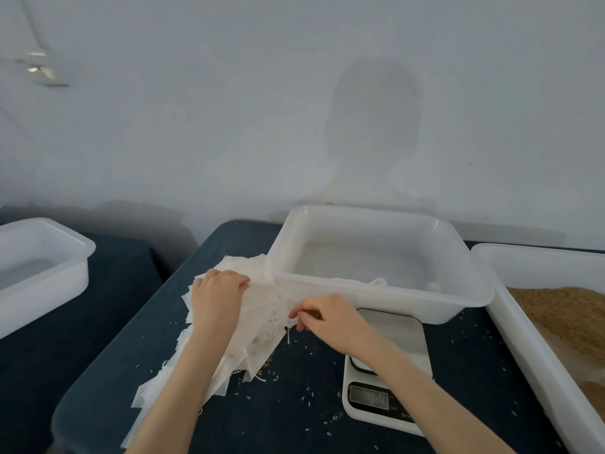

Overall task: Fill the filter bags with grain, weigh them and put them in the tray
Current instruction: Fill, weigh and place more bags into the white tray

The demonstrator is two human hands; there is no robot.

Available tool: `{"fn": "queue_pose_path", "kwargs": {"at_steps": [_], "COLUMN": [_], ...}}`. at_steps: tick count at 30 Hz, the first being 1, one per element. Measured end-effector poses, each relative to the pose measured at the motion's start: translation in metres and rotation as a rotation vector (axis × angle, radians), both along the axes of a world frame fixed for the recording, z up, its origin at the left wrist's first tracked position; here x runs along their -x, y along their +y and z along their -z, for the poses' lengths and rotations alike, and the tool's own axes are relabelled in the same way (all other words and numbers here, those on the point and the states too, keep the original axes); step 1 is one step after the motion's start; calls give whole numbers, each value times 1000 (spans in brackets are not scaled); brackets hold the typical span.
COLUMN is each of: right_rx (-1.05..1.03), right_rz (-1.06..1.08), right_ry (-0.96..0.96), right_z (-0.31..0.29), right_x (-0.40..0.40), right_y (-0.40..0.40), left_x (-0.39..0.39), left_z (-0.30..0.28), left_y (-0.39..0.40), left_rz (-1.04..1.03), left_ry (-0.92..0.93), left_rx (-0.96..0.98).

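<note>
left hand (217, 291) is gripping the filter bags (258, 335) pile; right hand (322, 314) is pinching one drawstring edge. bags are likely handling light, limp, clingy.

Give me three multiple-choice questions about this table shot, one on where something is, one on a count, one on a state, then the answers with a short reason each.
1. Where is the scale?
A. left of the filter bags
B. in front of the middle tray, under the right forearm
C. inside the grain tray

2. How many white trays show?
A. one
B. two
C. three

3. What is the right hand doing?
A. pinching a bag string
B. lying flat on the scale
C. scooping grain

Answers:
1 B, the scale sits before the middle tray, right of the filter bags.
2 C: the left tray, the middle tray, the grain tray.
3 A: its fingertips meet on a string while the left hand grips the pile.
</note>
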State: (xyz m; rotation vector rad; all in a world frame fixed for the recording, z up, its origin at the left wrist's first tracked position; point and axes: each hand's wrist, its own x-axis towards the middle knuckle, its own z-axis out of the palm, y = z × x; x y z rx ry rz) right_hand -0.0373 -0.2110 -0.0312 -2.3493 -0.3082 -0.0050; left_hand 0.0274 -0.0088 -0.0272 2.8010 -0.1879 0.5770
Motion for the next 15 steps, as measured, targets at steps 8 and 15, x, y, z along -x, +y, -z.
{"fn": "queue_pose_path", "kwargs": {"at_steps": [8, 15], "right_rx": [-459, -798], "right_rz": [168, 299], "right_ry": [138, 270], "right_z": [-15, -26], "right_x": [16, 38], "right_y": [-11, -31], "left_x": [61, 72], "left_z": [-38, -25], "left_y": [-11, -45], "left_rz": [192, 600], "left_ry": [-283, -261], "left_rx": [221, 178]}}
